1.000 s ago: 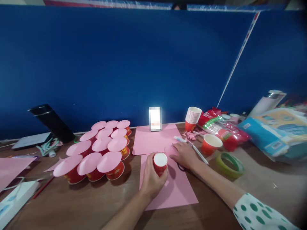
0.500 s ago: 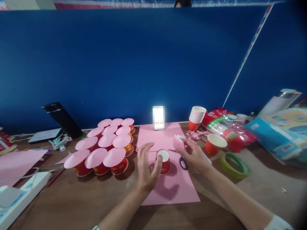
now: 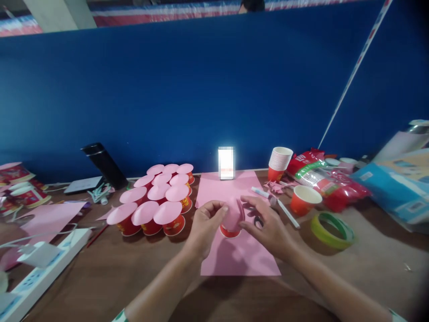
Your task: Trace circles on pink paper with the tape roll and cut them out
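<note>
My left hand (image 3: 206, 230) pinches a small pink paper disc (image 3: 231, 217) by its left edge. The disc is tilted above a red paper cup (image 3: 230, 231), hiding most of it. My right hand (image 3: 268, 226) is at the disc's right edge, thumb and fingers apart; whether the fingertips touch it I cannot tell. Under the cup lies a pink paper sheet (image 3: 241, 264). Scissors (image 3: 258, 222) show one dark handle loop behind my right hand. To the left, several upside-down red cups (image 3: 174, 227) stand in rows, each topped with a pink paper cone (image 3: 168, 212).
On the right are a marker (image 3: 261, 192), a white stick (image 3: 288, 213), an upright cup (image 3: 304, 200), a cup stack (image 3: 280, 162), a tape roll (image 3: 331, 230) and a red plastic package (image 3: 321, 179). At left are a power strip (image 3: 50, 264) and a black flask (image 3: 103, 166).
My right hand has brought the pink paper from the right to above the cup. My left hand has moved from beside the cup to pinch the paper. The camera view has shifted slightly.
</note>
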Motion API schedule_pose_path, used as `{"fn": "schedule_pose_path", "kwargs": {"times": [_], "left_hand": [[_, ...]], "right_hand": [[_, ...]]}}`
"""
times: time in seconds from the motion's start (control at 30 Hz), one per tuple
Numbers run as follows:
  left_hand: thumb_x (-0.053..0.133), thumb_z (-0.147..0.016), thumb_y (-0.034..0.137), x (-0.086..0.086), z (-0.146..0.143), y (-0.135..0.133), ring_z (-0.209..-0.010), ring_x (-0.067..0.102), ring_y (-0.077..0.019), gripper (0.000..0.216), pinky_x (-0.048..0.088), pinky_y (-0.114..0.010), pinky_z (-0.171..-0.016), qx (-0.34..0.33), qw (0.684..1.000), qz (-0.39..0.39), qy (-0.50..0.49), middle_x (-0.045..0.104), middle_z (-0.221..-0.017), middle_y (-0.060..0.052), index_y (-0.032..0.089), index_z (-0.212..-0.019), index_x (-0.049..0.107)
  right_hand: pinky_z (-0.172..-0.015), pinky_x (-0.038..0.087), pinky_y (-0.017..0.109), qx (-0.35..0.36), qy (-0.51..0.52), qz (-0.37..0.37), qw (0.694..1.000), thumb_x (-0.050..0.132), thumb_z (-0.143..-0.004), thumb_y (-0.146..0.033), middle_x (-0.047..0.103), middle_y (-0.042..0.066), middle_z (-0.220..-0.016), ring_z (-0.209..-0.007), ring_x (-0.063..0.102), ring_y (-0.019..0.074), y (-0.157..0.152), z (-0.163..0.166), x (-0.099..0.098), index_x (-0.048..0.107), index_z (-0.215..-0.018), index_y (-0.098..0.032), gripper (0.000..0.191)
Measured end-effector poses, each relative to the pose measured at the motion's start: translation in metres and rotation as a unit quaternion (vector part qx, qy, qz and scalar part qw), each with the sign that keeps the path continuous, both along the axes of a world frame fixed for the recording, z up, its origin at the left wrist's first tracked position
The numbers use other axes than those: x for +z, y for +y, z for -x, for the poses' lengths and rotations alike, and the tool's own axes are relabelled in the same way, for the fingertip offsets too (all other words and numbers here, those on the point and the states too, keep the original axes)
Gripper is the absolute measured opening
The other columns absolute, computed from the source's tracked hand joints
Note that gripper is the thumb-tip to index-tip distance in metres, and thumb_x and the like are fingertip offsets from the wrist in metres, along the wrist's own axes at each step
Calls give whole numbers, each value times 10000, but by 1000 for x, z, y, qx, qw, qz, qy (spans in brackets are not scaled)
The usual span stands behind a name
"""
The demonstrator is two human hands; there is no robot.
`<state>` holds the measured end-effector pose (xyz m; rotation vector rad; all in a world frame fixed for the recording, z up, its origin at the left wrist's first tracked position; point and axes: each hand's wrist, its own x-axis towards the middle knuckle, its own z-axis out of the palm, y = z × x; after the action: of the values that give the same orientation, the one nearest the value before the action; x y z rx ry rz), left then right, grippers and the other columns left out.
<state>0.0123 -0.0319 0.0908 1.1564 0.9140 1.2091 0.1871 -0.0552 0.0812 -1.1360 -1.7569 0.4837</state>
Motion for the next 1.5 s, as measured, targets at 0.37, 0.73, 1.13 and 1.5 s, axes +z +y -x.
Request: {"fn": "schedule_pose_path", "kwargs": {"times": [0.37,0.73,1.13,1.5], "left_hand": [[675,-721,366,16,4,11,-744,588,-119,335,463,-257,-703,-108,992,59,9,645,-877,-44,167,-987,629],[688,-717,260,13,10,21,-820,610,-144,288,499,-291,-747,-83,994,75,0,643,-934,-67,148,-967,600],[744,-649,333,-3,4,21,-767,600,-160,413,517,-296,-674,-24,993,86,75,612,-816,-49,139,-993,622],[810,-553,362,-14,2,30,-562,484,-60,589,469,-220,-561,33,989,120,80,425,-647,59,142,-1040,564]], "right_hand": [[-490,392,200,109,185,213,953,669,-733,-336,573,-31,-636,-550,500,90,13,-2,24,637,-800,-160,191],[-513,396,196,64,317,262,909,662,-713,-365,592,-26,-710,-595,507,89,30,13,25,578,-863,-179,254],[-444,350,193,44,303,255,917,696,-679,-409,564,-38,-688,-523,479,77,48,6,-18,544,-978,-190,401],[-412,329,185,3,279,250,927,682,-675,-451,503,-24,-754,-529,441,74,49,12,-26,560,-944,-183,400]]}}
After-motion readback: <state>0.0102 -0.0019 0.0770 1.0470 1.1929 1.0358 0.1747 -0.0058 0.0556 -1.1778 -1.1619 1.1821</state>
